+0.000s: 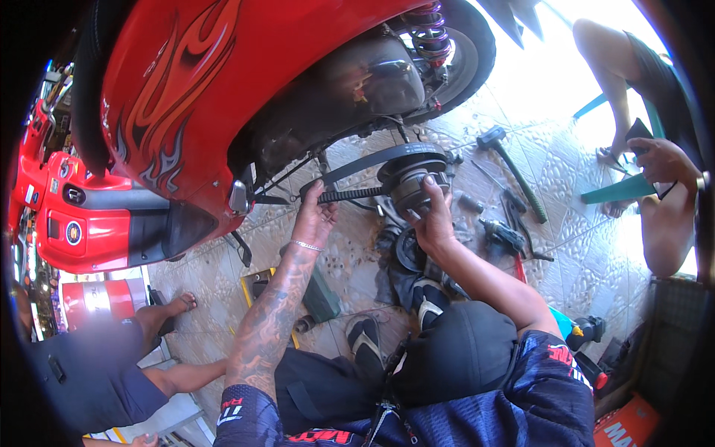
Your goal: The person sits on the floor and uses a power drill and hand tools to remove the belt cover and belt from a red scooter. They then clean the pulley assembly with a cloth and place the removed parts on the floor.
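Tiled floor (585, 257): serves as the work surface, things lying around the person.
Green box (322, 290): on the floor near the left forearm, seemingly for easy reach.
Left hand (316, 216): fingers gripping the left end of the belt (350, 165), likely keeping its loop drawn out.
Right hand (434, 220): fingers gripping the pulley (407, 190), apparently bearing its weight.
Belt and pulley: looped together, raised above the floor.
Hammer (519, 176), drill (503, 235): set down to the right.
Red scooter (261, 59): stands beyond.
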`<move>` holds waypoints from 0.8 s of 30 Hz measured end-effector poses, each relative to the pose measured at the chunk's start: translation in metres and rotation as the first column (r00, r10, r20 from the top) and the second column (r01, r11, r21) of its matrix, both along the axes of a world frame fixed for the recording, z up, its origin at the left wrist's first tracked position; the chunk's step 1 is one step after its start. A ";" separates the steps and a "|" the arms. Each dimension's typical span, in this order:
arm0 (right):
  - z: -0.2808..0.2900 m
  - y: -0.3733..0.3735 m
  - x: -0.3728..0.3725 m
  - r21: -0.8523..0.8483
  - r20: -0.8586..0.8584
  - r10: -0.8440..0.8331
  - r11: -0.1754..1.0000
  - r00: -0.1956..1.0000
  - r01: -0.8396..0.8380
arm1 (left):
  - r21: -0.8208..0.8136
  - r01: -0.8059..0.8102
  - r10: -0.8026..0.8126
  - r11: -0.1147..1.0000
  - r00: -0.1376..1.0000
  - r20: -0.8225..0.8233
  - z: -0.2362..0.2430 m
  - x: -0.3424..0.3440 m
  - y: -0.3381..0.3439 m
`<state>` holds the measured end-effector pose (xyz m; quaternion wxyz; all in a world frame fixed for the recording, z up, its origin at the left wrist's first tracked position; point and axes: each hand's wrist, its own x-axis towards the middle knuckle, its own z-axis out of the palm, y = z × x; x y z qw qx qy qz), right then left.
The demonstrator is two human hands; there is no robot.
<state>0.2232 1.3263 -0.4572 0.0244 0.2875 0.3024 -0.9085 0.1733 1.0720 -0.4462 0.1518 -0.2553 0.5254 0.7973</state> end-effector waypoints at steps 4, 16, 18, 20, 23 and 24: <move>-0.002 -0.003 0.014 -0.017 -0.030 0.024 1.000 0.999 -0.024 | 0.010 0.033 -0.033 0.999 0.999 0.000 0.000 0.013 -0.007; -0.011 0.013 -0.009 -0.053 -0.317 0.002 0.998 0.948 -0.020 | -0.002 0.136 -0.136 0.991 0.987 -0.082 0.005 0.018 0.002; -0.012 0.019 -0.015 -0.083 -0.360 0.013 0.995 0.933 -0.046 | 0.044 0.102 -0.096 0.994 0.987 -0.126 0.010 0.016 0.007; -0.012 0.025 -0.021 -0.097 -0.374 0.019 0.994 0.927 -0.060 | 0.062 0.079 -0.070 0.995 0.987 -0.144 0.015 0.016 0.012; -0.010 0.035 -0.025 -0.147 -0.399 0.031 0.984 0.916 -0.097 | 0.063 0.083 -0.071 0.995 0.982 -0.173 0.021 0.016 0.019; -0.008 0.039 -0.025 -0.153 -0.426 0.044 0.981 0.903 -0.121 | 0.061 0.087 -0.074 0.994 0.979 -0.187 0.022 0.017 0.021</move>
